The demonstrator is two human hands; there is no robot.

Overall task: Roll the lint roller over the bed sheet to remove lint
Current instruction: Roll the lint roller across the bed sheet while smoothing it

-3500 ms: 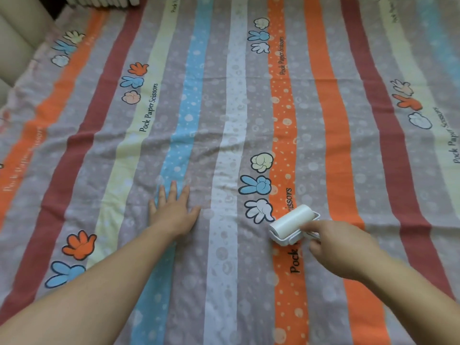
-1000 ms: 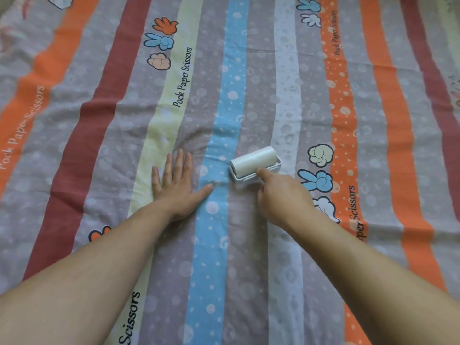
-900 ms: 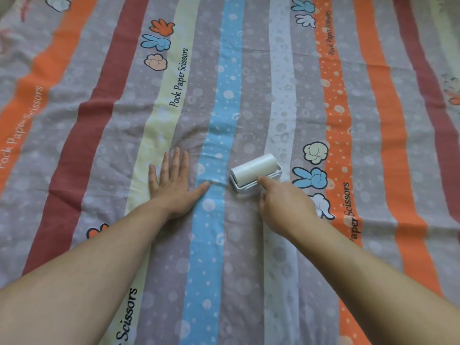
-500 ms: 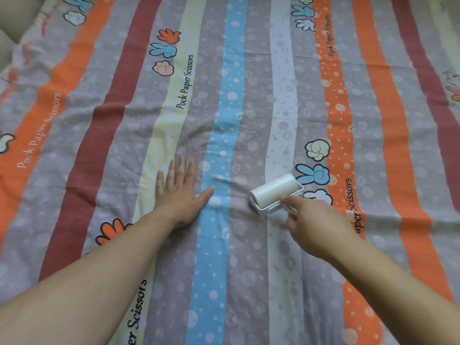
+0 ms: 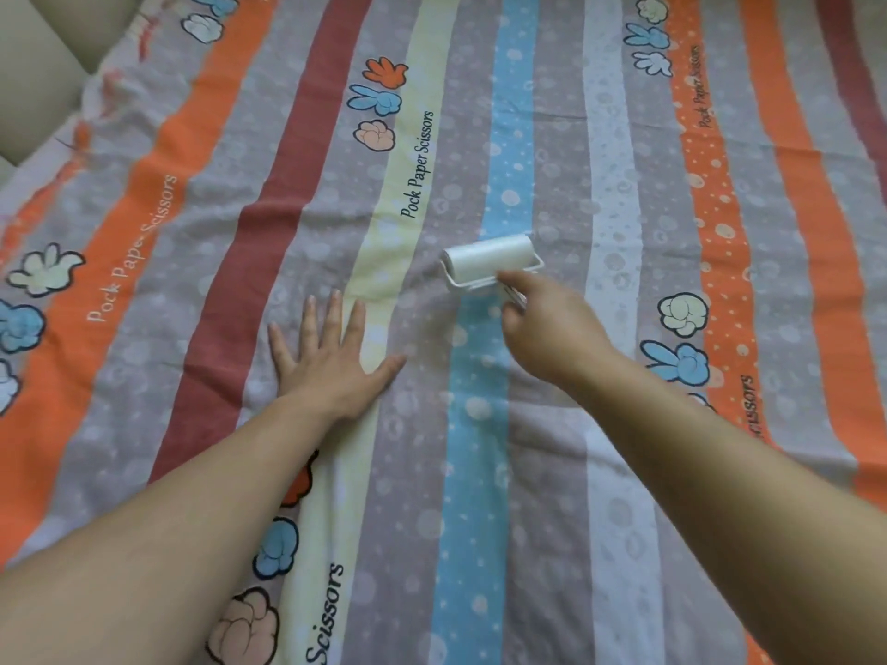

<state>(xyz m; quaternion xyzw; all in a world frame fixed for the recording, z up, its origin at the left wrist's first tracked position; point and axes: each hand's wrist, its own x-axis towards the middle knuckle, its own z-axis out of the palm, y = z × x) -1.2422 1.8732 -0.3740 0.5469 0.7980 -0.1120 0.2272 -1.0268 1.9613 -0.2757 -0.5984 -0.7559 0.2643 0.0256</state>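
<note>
**A:** Where is the lint roller [image 5: 487,256]?

**B:** Down on the bed sheet [image 5: 624,520], near the middle of the view. Its white drum lies crosswise over the blue stripe [image 5: 475,472] and the grey band just left of it. The right end sits a little farther from the person than the left.

**A:** Which hand has it?

**B:** The right hand [image 5: 547,328], reaching in from the lower right. Its fingers are curled round the handle [image 5: 514,296], and only a short bit of that shows between them. The forefinger [image 5: 511,279] stretches forward, and its tip touches the white frame [image 5: 461,280] behind the drum.

**A:** A hard grip?

**B:** It is closed, wrapped round the handle. I cannot tell how hard it squeezes.

**A:** And the other hand?

**B:** The left hand [image 5: 331,362] lies palm down on the sheet, left of the roller and somewhat nearer the person, not touching it. Its fingers are straight and spread, and it holds nothing. The palm rests on a grey band, and the thumb reaches across the pale yellow stripe [image 5: 384,261] toward the blue one. The cloth is slightly wrinkled around it.

**A:** What about the sheet itself?

**B:** It has long stripes running away from the person in grey, orange, dark red, yellow, blue and white, many with pale dots. Cartoon hands [image 5: 684,314] are printed on it in groups, beside the words "Pock Paper Scissors" [image 5: 417,165]. In the top left corner a beige cushion [image 5: 43,64] lies against the sheet's edge.
</note>
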